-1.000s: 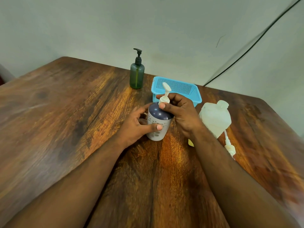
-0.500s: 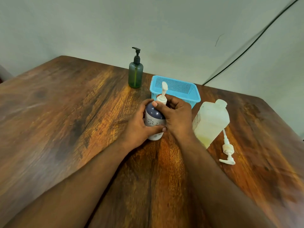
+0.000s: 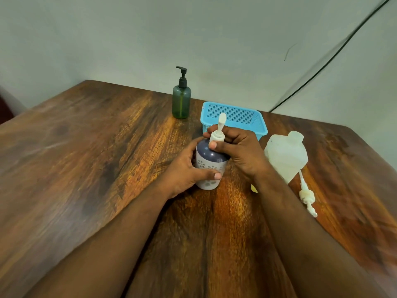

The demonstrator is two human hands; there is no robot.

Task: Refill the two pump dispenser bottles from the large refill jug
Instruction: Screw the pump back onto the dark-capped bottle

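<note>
A white dispenser bottle (image 3: 209, 166) with a dark blue shoulder and flower print stands upright at the table's middle. My left hand (image 3: 184, 171) grips its body from the left. My right hand (image 3: 238, 151) pinches the white pump collar (image 3: 217, 136) on its neck; the pump nozzle points up and away. A green pump bottle (image 3: 181, 102) with a black pump stands further back. The translucent refill jug (image 3: 286, 157) stands to the right, partly hidden by my right wrist.
A blue perforated basket (image 3: 247, 119) sits behind my right hand. A loose white pump head with its tube (image 3: 307, 194) lies on the wooden table (image 3: 86, 158) right of the jug. A black cable runs down the wall at the back right.
My right hand's grip has shifted around the pump collar, and the nozzle has turned slightly. My left hand keeps hold of the bottle. The view has shifted a little.
</note>
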